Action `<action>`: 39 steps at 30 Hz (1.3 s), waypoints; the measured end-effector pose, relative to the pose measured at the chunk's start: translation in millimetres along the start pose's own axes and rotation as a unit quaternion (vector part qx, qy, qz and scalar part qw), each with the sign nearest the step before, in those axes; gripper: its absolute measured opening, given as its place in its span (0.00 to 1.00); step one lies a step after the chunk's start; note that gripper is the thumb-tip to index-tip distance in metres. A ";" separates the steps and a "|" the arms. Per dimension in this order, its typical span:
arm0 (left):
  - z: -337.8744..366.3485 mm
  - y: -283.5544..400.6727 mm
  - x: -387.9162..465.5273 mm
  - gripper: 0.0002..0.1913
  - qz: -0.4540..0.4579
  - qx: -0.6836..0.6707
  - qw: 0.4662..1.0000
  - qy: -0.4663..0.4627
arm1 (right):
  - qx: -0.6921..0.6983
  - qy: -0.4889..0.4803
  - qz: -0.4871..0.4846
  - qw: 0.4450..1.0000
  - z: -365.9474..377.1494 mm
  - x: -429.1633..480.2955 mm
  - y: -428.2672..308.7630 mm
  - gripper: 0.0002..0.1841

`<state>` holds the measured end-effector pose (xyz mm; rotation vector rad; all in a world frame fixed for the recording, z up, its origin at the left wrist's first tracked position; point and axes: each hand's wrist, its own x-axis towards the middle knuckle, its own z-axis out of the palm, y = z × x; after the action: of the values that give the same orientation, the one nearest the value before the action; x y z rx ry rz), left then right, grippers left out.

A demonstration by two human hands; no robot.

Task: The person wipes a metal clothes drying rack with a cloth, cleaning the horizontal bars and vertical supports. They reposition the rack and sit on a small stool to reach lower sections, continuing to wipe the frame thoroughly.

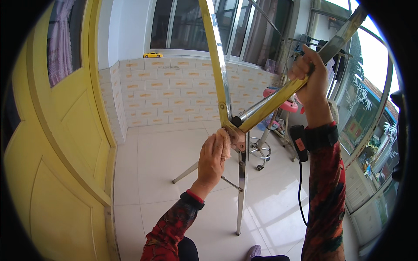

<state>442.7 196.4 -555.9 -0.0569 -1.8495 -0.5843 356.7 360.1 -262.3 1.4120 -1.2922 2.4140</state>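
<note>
A shiny metal folding rack [242,163], likely a clothes drying rack, stands on its legs in front of me. Two arms spread upward from its joint plate [237,139] in a V, and their faces reflect yellow. My left hand [211,156] presses a pale orange cloth [224,143] against the left side of that joint. Higher up, my right hand [312,76] is wrapped around the right arm of the rack [274,106], the thumb lying along it. Part of the cloth is hidden under my left fingers.
A yellow panelled door [78,130] lines the left side. Behind the rack are a tiled wall [169,88] and a window sill with a yellow toy car [152,55]. A wheeled stool base [260,148] stands behind right. A black cable [300,192] hangs beside my right forearm.
</note>
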 end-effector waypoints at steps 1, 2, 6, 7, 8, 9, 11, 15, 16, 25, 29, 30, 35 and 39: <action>-3.5 0.4 5.0 0.32 0.013 -0.007 1.000 0.000 | 0.008 0.005 0.004 1.000 0.1 0.2 -0.6 0.19; -6.7 1.1 12.3 0.30 0.003 -0.009 1.000 0.022 | 0.008 -0.003 0.004 1.000 0.2 0.0 -1.2 0.19; -7.3 -0.3 60.0 0.31 -0.019 -0.030 0.993 0.110 | 0.003 0.004 0.003 1.000 0.7 0.3 -2.0 0.18; -5.2 0.8 66.5 0.31 -0.022 -0.017 0.992 0.123 | 0.004 0.005 0.002 1.000 0.9 0.3 -1.9 0.18; -2.4 4.1 66.7 0.31 -0.040 -0.018 0.992 0.118 | -0.001 0.006 -0.001 1.000 1.3 0.1 -1.6 0.18; 1.4 7.2 65.4 0.32 -0.065 -0.018 0.991 0.116 | -0.007 0.008 -0.004 1.000 1.9 0.3 -1.2 0.18; 8.8 13.9 52.9 0.32 -0.084 -0.008 0.990 0.110 | -0.015 0.020 -0.016 1.000 2.4 -0.9 0.0 0.18; 21.6 23.3 28.6 0.31 -0.056 0.019 0.992 0.109 | -0.014 0.027 -0.015 0.999 2.9 -0.9 0.9 0.18; 24.9 26.6 25.6 0.30 -0.050 0.023 0.992 0.114 | -0.014 0.026 -0.016 0.999 3.1 -1.0 1.2 0.18; 38.4 70.0 -16.3 0.32 0.016 0.009 1.000 0.024 | -0.001 0.036 -0.002 0.999 4.9 -1.8 -0.3 0.18; 19.4 44.9 -14.0 0.28 0.060 -0.013 0.997 0.056 | -0.005 0.037 -0.005 0.999 4.2 -1.1 -0.1 0.17; 12.7 35.7 -9.3 0.27 0.040 -0.021 0.996 0.079 | 0.000 0.027 -0.004 1.000 3.5 -0.6 -0.5 0.18; 12.8 18.2 18.2 0.32 -0.073 -0.013 0.991 0.108 | -0.017 0.032 -0.004 0.999 0.5 0.7 0.4 0.18; 28.5 31.9 8.8 0.28 -0.074 0.015 0.992 0.097 | -0.004 0.031 0.001 1.000 0.5 1.2 0.4 0.18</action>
<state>424.7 234.1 -543.2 0.1537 -1.6810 -0.6413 356.1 359.1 -261.6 1.3232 -1.2896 2.4310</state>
